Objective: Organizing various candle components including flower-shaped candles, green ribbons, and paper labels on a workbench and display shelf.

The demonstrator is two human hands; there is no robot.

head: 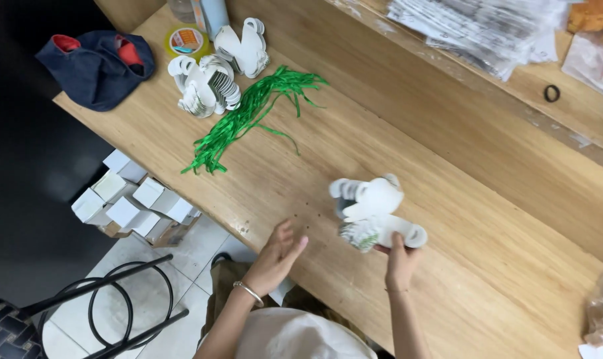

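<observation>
The right hand (400,260) is pinching a loose bunch of white paper tags (374,211) just above the wooden table (448,199), while the left hand (278,256) is hovering spread and empty beside it — a slack pinch could be letting the bunch fan out and scatter. Small white boxes (132,203) are sitting closed below the table's edge, contents hidden — beyond it, clear bags (474,26) are holding more printed sheets.

your right hand (401,260) held a bundle of card tags (374,213) over the near table (448,199), your left hand (275,256) just left of it. strips (248,116) lay far left, more tag stacks (205,83) behind them, small boxes (132,199) below the table's left edge.
</observation>
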